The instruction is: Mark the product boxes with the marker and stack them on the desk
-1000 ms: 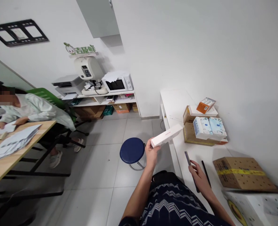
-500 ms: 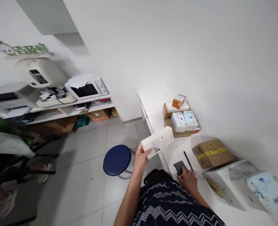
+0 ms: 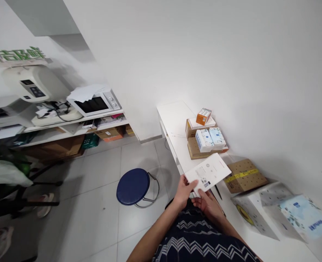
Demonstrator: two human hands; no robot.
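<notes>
I hold a flat white box with small printed labels on its upturned face, above the front edge of the white table. My left hand grips its left end. My right hand is under its near edge, fingers touching the box. A thin black pen lies on the table just behind the box. The phone seen earlier is hidden.
Along the wall stand a stack of cardboard boxes with tissue packs and an orange box, a taped carton, and a white printed box. A blue stool stands on the tiled floor. Shelves with a microwave are at the left.
The box has turned flat side up and moved right over the table. My right hand left the phone on the table and came up to the box.
</notes>
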